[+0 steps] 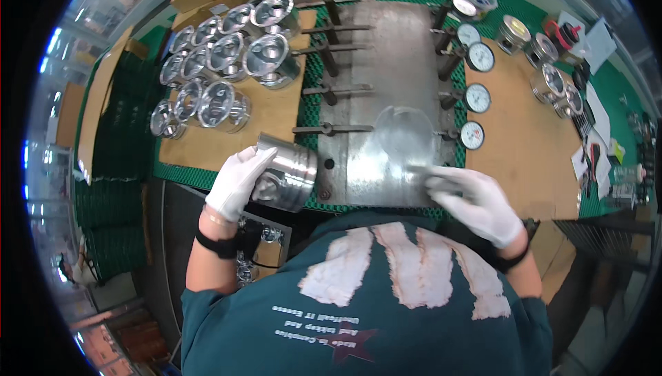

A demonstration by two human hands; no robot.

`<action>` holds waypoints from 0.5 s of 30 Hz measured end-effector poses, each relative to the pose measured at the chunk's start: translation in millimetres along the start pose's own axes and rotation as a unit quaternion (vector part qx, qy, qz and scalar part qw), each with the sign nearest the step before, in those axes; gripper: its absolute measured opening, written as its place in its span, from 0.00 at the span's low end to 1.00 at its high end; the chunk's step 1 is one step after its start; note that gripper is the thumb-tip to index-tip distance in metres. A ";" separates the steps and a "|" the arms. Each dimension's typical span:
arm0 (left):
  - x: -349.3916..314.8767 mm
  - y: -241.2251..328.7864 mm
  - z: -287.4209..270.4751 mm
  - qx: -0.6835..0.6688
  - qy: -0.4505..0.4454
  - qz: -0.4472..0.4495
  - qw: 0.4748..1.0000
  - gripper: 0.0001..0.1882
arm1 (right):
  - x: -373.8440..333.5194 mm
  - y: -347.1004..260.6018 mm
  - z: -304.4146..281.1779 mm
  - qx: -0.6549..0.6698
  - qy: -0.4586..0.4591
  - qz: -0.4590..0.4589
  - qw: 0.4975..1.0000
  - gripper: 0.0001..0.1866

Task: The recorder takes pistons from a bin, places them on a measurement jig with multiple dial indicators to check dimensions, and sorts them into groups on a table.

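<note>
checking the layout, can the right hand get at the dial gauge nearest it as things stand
Probably yes: the right hand is close to that gauge, on the same side of the plate, and nothing visible stands between them. Its fingers are blurred, so I can't tell whether they already hold something.

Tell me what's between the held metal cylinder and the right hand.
Head view: mostly the metal plate, with a dark hole near its left edge.
</note>
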State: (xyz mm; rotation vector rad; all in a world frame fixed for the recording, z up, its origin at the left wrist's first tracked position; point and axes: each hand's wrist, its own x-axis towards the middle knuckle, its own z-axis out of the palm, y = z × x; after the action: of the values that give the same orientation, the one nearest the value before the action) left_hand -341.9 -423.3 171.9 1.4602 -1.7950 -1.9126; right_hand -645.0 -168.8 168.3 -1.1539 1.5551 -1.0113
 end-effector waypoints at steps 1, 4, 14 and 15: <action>-13.5 9.1 14.5 -0.051 -0.029 0.025 0.998 0.16 | 13.0 -1.5 9.9 -0.077 -0.061 -0.022 0.995 0.37; -19.1 19.9 62.3 -0.214 -0.139 0.100 0.962 0.18 | 45.3 15.4 59.5 -0.022 0.008 -0.145 0.989 0.62; 34.7 -16.7 123.9 0.288 0.001 0.431 0.855 0.48 | 63.0 -2.5 50.4 -0.281 0.156 -0.172 0.931 0.49; 42.1 -15.3 130.0 0.320 0.024 0.517 0.794 0.48 | 66.2 0.0 50.8 -0.337 0.160 -0.188 0.909 0.47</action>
State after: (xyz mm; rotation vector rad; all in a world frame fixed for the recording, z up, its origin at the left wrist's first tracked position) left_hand -447.2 -357.4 113.2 0.3134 -2.5294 -0.7262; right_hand -604.9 -237.4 143.2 -1.8936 2.0853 -0.9612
